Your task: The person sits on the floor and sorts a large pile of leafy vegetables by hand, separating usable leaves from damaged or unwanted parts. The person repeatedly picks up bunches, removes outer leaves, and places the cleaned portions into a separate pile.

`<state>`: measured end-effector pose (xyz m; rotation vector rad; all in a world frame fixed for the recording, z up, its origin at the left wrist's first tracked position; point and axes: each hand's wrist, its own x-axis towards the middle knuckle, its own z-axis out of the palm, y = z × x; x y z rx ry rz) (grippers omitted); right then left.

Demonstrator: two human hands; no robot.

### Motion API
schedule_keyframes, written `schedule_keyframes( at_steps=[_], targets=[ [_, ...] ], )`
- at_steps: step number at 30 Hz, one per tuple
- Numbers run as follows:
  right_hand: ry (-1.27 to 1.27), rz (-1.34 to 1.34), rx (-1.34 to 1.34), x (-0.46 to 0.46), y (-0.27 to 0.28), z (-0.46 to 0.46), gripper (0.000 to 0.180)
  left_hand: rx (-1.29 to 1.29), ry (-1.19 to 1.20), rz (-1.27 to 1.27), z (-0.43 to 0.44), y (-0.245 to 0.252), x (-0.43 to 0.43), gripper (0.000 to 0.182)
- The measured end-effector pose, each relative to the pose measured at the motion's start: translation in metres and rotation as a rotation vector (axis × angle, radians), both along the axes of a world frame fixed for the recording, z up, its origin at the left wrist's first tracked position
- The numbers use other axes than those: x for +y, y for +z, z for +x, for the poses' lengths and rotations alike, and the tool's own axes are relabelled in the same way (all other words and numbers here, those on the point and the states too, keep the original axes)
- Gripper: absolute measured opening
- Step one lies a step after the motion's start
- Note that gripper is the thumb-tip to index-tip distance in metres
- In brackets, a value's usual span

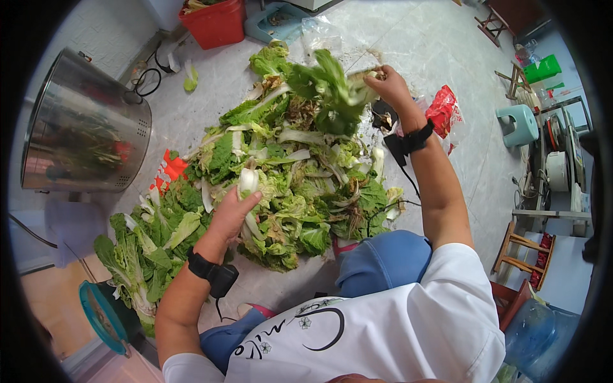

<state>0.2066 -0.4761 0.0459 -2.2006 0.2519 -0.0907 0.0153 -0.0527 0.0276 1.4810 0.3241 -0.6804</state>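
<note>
A white cabbage stem (248, 182) is held in my left hand (231, 213), above a wide heap of cabbage leaves (297, 206) on the floor. My right hand (391, 87) is raised at the far side of the heap. It grips the root end of a leafy green cabbage (335, 91), whose leaves are blurred and hang to the left over the pile. Yellowed, wilted leaves and brown roots are mixed through the heap. More whole greens (139, 268) lie to the left of my left arm.
A steel drum (88, 129) stands at left. At the back are a red bin (214, 24) and a blue plastic tray (273, 24). A red plastic bag (443, 111) lies right of my right hand. A light-blue stool (517, 125) and a wooden stool (524, 253) stand at right.
</note>
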Motion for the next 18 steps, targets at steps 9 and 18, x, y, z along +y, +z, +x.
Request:
schedule_keyframes(
  at_steps=[9, 18],
  targets=[
    [0.285, -0.016, -0.225, 0.09, 0.076, -0.046, 0.07, 0.098, 0.186, -0.594, 0.005, 0.004, -0.019, 0.053],
    [1.269, -0.091, -0.441, 0.223, 0.108, -0.156, 0.062, -0.094, 0.233, -1.078, 0.019, 0.042, 0.006, 0.084]
  ],
)
